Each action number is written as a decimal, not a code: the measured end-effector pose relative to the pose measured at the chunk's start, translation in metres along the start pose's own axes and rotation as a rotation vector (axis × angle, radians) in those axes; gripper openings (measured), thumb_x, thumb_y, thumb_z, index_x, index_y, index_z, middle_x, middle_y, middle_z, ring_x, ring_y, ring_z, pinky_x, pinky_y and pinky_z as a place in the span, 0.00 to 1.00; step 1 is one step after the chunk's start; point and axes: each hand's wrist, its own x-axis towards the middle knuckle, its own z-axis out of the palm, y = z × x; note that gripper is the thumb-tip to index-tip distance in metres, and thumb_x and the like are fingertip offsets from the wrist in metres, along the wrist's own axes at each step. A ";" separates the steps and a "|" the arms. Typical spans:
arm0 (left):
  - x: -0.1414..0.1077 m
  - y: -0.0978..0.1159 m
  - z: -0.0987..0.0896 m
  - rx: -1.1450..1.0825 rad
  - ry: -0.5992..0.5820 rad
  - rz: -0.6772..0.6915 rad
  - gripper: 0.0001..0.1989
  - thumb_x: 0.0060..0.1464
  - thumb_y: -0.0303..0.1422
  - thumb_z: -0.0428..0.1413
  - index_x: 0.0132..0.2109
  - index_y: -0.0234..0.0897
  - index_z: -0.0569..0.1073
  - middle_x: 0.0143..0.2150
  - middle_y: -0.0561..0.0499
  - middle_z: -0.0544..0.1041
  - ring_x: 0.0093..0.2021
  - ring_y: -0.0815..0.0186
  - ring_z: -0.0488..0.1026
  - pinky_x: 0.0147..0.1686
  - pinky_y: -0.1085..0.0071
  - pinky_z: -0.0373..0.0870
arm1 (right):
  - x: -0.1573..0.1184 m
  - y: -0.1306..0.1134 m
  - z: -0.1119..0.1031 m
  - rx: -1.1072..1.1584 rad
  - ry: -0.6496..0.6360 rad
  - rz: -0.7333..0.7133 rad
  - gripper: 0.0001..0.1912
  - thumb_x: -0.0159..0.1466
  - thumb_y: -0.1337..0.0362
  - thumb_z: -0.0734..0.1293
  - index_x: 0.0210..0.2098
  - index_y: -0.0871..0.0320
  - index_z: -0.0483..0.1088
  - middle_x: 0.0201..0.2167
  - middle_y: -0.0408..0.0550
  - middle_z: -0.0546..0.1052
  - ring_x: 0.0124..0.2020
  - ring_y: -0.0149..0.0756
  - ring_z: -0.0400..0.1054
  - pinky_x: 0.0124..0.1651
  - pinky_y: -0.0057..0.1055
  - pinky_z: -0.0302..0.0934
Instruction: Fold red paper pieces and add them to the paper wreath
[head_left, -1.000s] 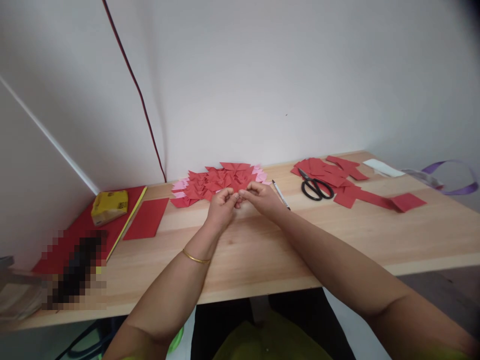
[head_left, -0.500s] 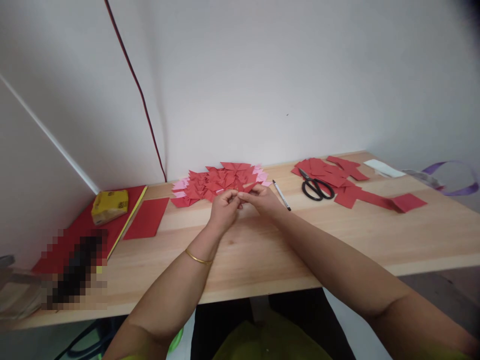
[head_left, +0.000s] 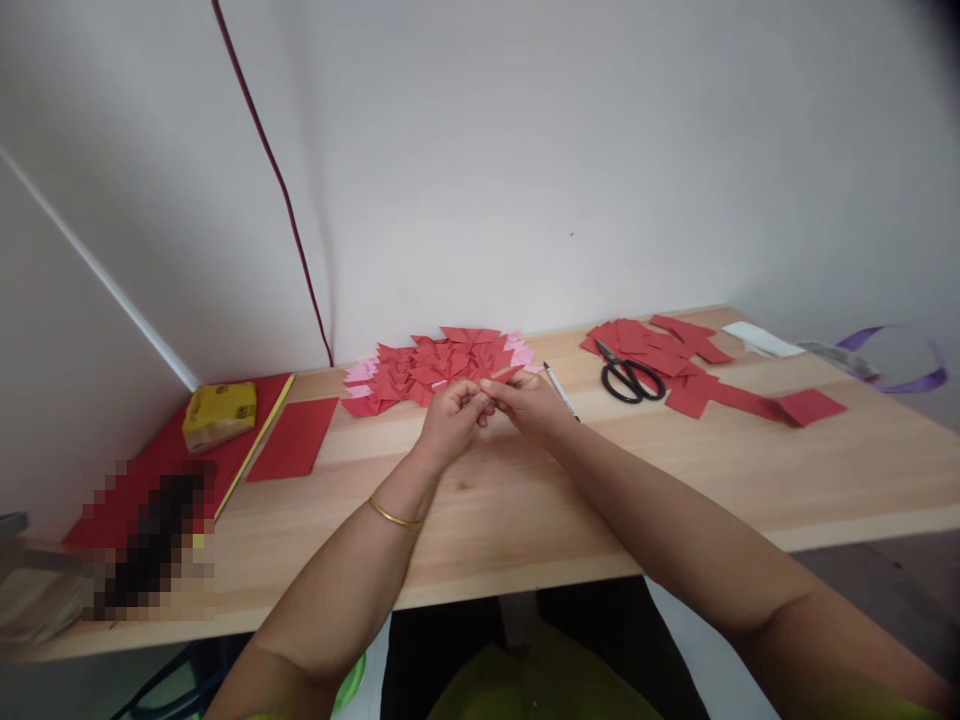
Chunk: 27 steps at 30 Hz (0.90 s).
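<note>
My left hand (head_left: 454,415) and my right hand (head_left: 525,405) meet over the middle of the table, fingertips pinched together. Between them is a small piece of red paper (head_left: 513,376); its tip shows above my right fingers, and the rest is hidden by my hands. Just behind lies a pile of folded red paper pieces (head_left: 457,352), with folded pink paper pieces (head_left: 360,372) at its sides. A white marker (head_left: 560,390) with dark ends rests to the right of my right hand.
Black-handled scissors (head_left: 630,378) lie against loose red paper pieces (head_left: 682,350) at the right. Leftwards are a flat red paper sheet (head_left: 294,440) and a yellow packet (head_left: 220,415) on larger red sheets. The wall (head_left: 465,180) rises behind the wooden table (head_left: 510,540).
My fingers have shifted slightly on the red paper, and less of it shows between the hands. The view has moved a little; the things on the table stay put.
</note>
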 end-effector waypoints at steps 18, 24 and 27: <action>0.000 0.000 -0.004 0.106 0.007 -0.087 0.10 0.49 0.36 0.55 0.26 0.35 0.66 0.22 0.55 0.70 0.22 0.72 0.64 0.26 0.74 0.60 | 0.010 -0.012 -0.014 0.138 0.334 -0.124 0.15 0.52 0.52 0.70 0.30 0.56 0.69 0.22 0.37 0.63 0.24 0.25 0.57 0.30 0.25 0.55; 0.002 -0.009 0.000 -0.190 0.131 -0.088 0.11 0.48 0.38 0.58 0.29 0.34 0.68 0.27 0.53 0.73 0.25 0.72 0.68 0.31 0.73 0.65 | 0.001 -0.018 -0.005 -0.154 0.043 0.032 0.15 0.53 0.53 0.70 0.27 0.58 0.65 0.22 0.39 0.69 0.25 0.28 0.62 0.32 0.28 0.58; 0.003 -0.009 -0.001 -0.173 0.099 -0.049 0.09 0.49 0.36 0.57 0.29 0.34 0.69 0.26 0.53 0.72 0.25 0.73 0.67 0.30 0.74 0.65 | -0.006 -0.022 0.000 -0.325 0.043 -0.023 0.15 0.56 0.54 0.68 0.23 0.58 0.64 0.21 0.41 0.71 0.26 0.30 0.64 0.33 0.29 0.59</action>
